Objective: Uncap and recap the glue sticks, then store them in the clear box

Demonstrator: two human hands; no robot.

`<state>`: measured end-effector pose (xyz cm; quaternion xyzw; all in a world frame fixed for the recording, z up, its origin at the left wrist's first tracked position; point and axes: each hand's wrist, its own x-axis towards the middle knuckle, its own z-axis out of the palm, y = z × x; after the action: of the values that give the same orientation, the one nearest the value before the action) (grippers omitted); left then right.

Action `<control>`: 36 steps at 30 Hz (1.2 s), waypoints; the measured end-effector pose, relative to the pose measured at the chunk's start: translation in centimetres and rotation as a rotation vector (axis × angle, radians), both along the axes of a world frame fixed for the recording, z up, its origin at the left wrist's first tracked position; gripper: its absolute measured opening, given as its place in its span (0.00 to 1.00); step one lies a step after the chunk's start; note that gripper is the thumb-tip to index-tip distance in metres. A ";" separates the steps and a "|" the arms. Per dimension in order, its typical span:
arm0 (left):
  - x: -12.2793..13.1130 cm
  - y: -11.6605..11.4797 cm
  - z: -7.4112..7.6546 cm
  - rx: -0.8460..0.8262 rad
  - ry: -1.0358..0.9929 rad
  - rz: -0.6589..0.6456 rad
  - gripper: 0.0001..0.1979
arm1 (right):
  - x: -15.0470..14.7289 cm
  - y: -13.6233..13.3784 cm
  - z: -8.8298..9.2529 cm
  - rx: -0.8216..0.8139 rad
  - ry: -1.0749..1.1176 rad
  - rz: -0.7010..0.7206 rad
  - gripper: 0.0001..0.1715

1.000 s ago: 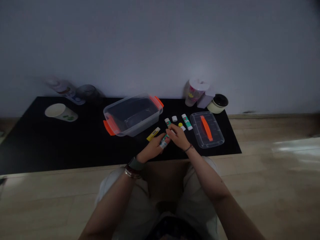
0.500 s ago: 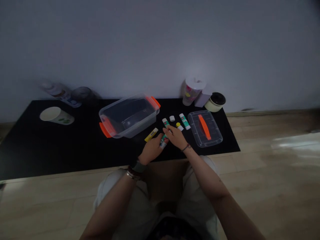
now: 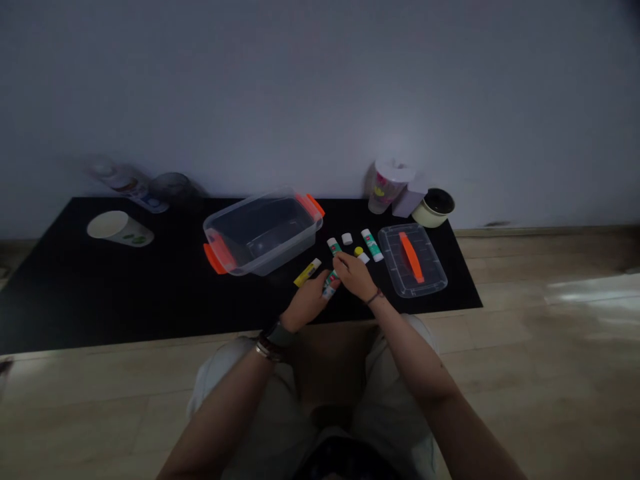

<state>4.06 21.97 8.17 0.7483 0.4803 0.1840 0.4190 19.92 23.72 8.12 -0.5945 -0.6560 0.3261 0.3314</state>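
**Green-banded glue stick point(image 3: 330, 285) pinched between two hands over a black mat**

Seated person, bare arms, knees just below the mat's near edge. The stick was tilted, its white end low and toward the left hand point(image 3: 306, 301), whose fingers curled around that end. The right hand point(image 3: 355, 277) came over the top, fingertips pressed together on the upper end and hiding it, so whether a cap was on could not be told. Both hands were working the one stick, close together.

Just past the right fingertips stood a second glue stick point(image 3: 334, 247), with a small white cap point(image 3: 347, 239) beyond it. Farther right of the hand lay a yellow cap point(image 3: 359, 251) and a third glue stick point(image 3: 373, 245). Left of the left hand lay a yellow glue stick point(image 3: 307, 272).

Beyond the left hand sat a clear plastic box point(image 3: 261, 235) with orange handles; right of the right hand lay its likely lid point(image 3: 412, 260). Far left, a paper cup point(image 3: 120, 228) lay on its side on the black mat point(image 3: 125, 303). A printed plastic cup point(image 3: 386, 188) stood against the pale wall point(image 3: 320, 87). Wood-look flooring point(image 3: 550, 347) ran beneath.
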 end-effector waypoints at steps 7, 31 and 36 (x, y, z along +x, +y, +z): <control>-0.2 0.3 0.6 0.054 0.021 0.000 0.18 | 0.2 -0.3 0.3 0.011 0.173 0.019 0.21; -1.5 0.9 2.9 0.226 -0.086 0.227 0.16 | -0.2 0.1 -0.2 0.063 0.373 -0.070 0.30; -4.4 4.7 5.8 0.431 -0.140 0.472 0.19 | -0.2 0.2 0.1 0.058 0.398 -0.081 0.34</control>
<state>-0.34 26.64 14.02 0.6731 0.5606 0.4247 0.2287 19.70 23.91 8.19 -0.5345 -0.5624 0.4046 0.4841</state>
